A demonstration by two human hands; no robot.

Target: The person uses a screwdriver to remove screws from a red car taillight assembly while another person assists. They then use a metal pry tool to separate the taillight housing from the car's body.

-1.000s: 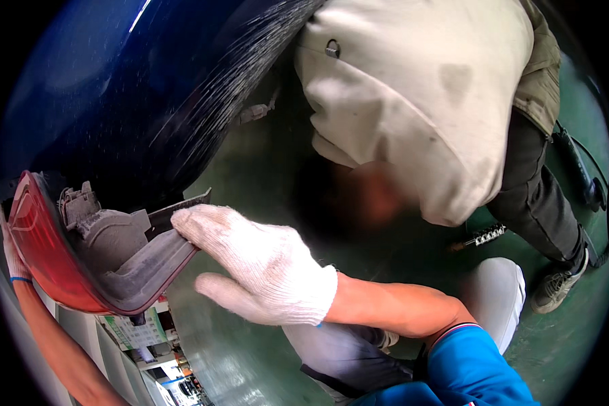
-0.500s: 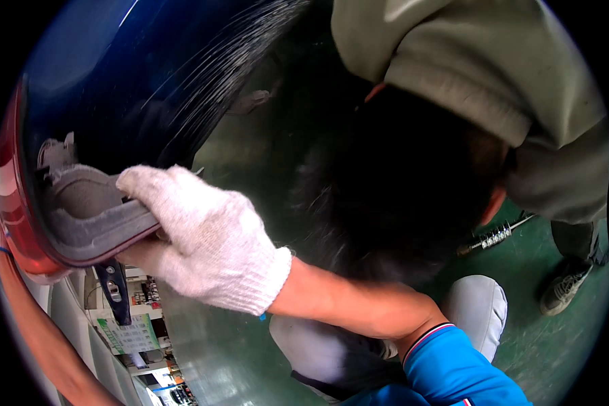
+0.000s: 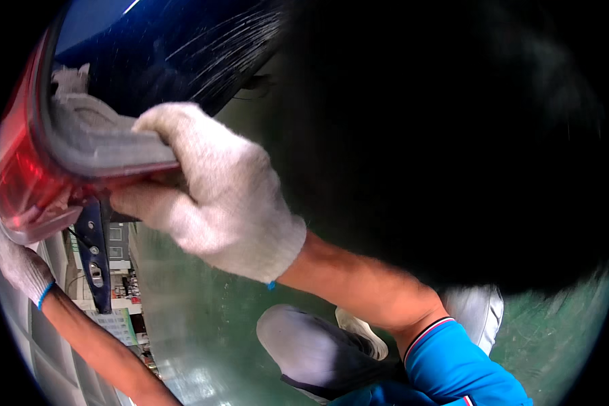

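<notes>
A red car tail light (image 3: 30, 179) with a grey rear housing (image 3: 95, 139) is at the left, away from the dark blue bodywork behind it. My right hand (image 3: 223, 186), in a white knit glove, is closed round the inner end of the light, thumb below and fingers over the grey edge. At the far left rim my left hand (image 3: 21, 260), also gloved, lies against the outer, lower side of the light. Its fingers are hidden behind the lens and cut off by the picture's edge.
Scratched blue car bodywork (image 3: 203, 54) fills the upper left. A co-worker's dark-haired head (image 3: 413, 142) blocks most of the upper right, very close. A dark strip with a metal latch (image 3: 96, 271) hangs below the light. My knee (image 3: 294, 338) is over the green floor (image 3: 203, 304).
The tail light and my right hand have moved up a little in the picture. My left hand has come into view at the left. The co-worker's head has come closer, covering more.
</notes>
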